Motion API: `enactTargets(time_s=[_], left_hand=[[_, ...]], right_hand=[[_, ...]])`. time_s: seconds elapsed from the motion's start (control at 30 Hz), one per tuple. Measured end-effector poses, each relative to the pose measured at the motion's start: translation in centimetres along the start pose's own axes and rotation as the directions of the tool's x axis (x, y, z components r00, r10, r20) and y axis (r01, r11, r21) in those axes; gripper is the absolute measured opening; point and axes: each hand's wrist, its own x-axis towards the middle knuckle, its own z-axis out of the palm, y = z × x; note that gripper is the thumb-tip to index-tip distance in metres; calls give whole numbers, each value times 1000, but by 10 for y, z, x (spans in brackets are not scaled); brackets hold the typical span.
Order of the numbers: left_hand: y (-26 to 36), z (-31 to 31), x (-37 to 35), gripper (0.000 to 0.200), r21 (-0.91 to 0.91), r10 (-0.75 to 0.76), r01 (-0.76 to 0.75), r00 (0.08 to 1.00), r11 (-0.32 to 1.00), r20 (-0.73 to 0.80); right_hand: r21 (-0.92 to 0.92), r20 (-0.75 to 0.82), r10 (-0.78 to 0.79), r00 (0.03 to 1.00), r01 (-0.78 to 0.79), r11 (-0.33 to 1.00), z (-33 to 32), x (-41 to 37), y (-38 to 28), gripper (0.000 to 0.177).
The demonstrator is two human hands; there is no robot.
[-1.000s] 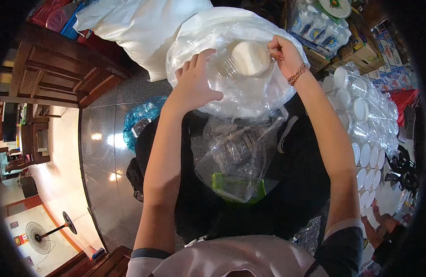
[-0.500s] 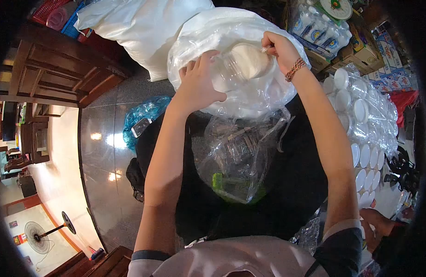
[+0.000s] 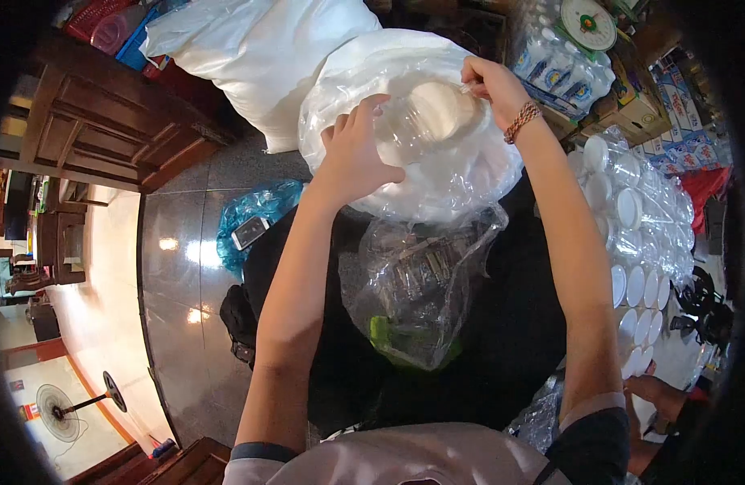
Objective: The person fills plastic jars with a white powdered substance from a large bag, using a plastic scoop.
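A large white sack, lined with clear plastic (image 3: 469,186), lies open in front of me. In its mouth is a round cream-coloured shape (image 3: 439,109), seen through shiny clear plastic that may be a jar or film. My left hand (image 3: 358,153) is at the left of this shape, its fingers and thumb spread in a wide curve, with no clear grip visible. At the upper right edge, my right hand (image 3: 494,85) pinches a small bit of clear plastic. A clear bag with small packets (image 3: 425,267) and a green item (image 3: 380,330) lies at my lap.
A second white sack (image 3: 259,61) stands behind, at the left. A phone (image 3: 250,232) rests on a blue bag (image 3: 263,202). Lidded clear jars (image 3: 629,208), packed bottles (image 3: 558,73) and a dial scale (image 3: 589,23) are at the right. A co-worker's hand (image 3: 659,394) shows lower right.
The whole view has shifted slightly, so the sacks sit a little lower and further right. Both hands keep nearly the same pose. The co-worker's hand has moved slightly.
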Motion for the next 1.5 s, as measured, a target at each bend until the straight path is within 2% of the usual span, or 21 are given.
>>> enactTargets(time_s=[0.1, 0.2, 0.27, 0.5, 0.57, 0.67, 0.77, 0.8, 0.87, 0.9, 0.97, 1.1, 1.17, 1.2, 1.27, 1.3, 1.37, 1.5], left_hand=[[0, 2, 3, 99, -23, -7, 6, 1000, 1000, -10], [1, 3, 5, 98, -38, -15, 15, 1000, 999, -14], [3, 4, 6, 98, -41, -20, 19, 1000, 999, -16], [1, 15, 8, 100, -32, -5, 4, 999, 999, -37], [0, 17, 10, 101, -31, 8, -10, 999, 999, -52], [-1, 20, 10, 101, -35, 13, -14, 1000, 999, -27], [-5, 24, 12, 100, -55, 67, -72, 994, 996, -86], [-3, 23, 11, 100, -10, 74, -76, 991, 997, -110], [1, 23, 10, 100, 36, 85, -80, 988, 996, -131], [3, 23, 10, 100, 57, 64, -58, 991, 997, -121], [7, 25, 8, 100, 73, 44, -36, 993, 997, -107], [14, 27, 7, 103, 116, -16, 25, 997, 993, -79], [17, 29, 6, 103, 120, -40, 47, 997, 992, -64], [19, 30, 6, 102, 106, -27, 38, 994, 994, -105], [20, 34, 5, 101, 87, -14, 27, 990, 996, -138], [20, 36, 6, 99, 92, 1, 14, 987, 996, -162], [21, 37, 7, 97, 93, 16, 1, 983, 996, -183], [21, 36, 9, 102, 91, 14, 3, 981, 996, -195]], right_hand=[[-23, 30, 1, 1000, 0, 1000, -3, 6, -1, 23], [16, -53, 4, 999, -4, 1000, -2, 7, -4, 21], [-49, -18, 47, 999, -48, 998, -5, 7, -5, 24], [-140, -4, 22, 1000, -22, 990, -6, 6, -17, 24], [-162, -69, -48, 996, 36, 986, 1, 1, -24, 24], [-210, -36, -78, 996, 69, 975, 2, -2, -30, 25], [-294, -20, -49, 999, 41, 955, -1, 3, -30, 27], [-292, -23, -48, 999, 39, 956, -2, 6, -29, 27], [-408, 54, -149, 987, 158, 899, -5, 9, -27, 27], [-408, 51, -150, 987, 158, 899, -5, 10, -28, 27], [-630, 192, -264, 945, 325, 705, -4, 10, -28, 23], [-753, 199, -179, 963, 268, 601, 2, 6, -40, 19], [-770, 174, -162, 971, 236, 592, 2, 10, -40, 13], [-772, 169, -159, 973, 231, 592, -2, 16, -33, 13], [-711, 178, -404, 897, 401, 578, -10, 27, -12, 28], [-715, 175, -402, 899, 397, 576, -10, 25, -15, 28], [-801, 282, -420, 862, 452, 391, -9, 24, -24, 25], [-816, 270, -440, 856, 446, 368, -5, 17, -32, 23]])
